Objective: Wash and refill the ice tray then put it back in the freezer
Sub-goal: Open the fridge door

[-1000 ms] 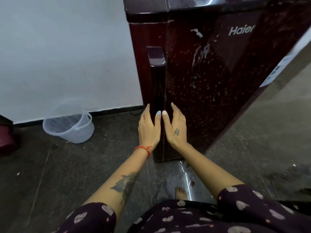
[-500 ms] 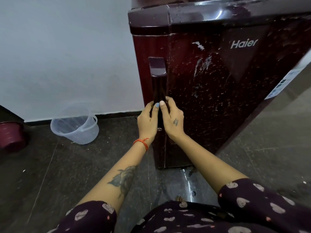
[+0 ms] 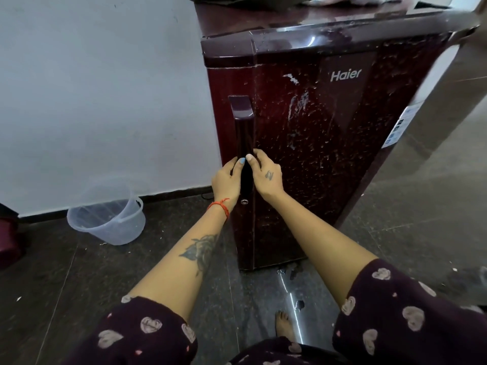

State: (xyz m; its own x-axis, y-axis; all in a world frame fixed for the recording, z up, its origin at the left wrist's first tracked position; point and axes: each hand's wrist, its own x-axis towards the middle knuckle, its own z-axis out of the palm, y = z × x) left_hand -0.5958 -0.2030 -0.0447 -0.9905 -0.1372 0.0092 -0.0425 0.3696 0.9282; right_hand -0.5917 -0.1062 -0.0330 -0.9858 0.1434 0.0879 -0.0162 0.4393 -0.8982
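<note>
Within the last second both hands closed from flat against the door: the left hand [image 3: 227,177] and right hand [image 3: 266,175] now clasp the refrigerator [image 3: 329,143] handle [image 3: 244,143], ready to pull; the ice tray stays unseen, presumably inside.

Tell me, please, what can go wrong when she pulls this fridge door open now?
Both hands, left hand and right hand, grip low on the handle, so the pull may slip. Her bare foot is on the floor below the door and could be struck. Things on the fridge top might shake.
</note>
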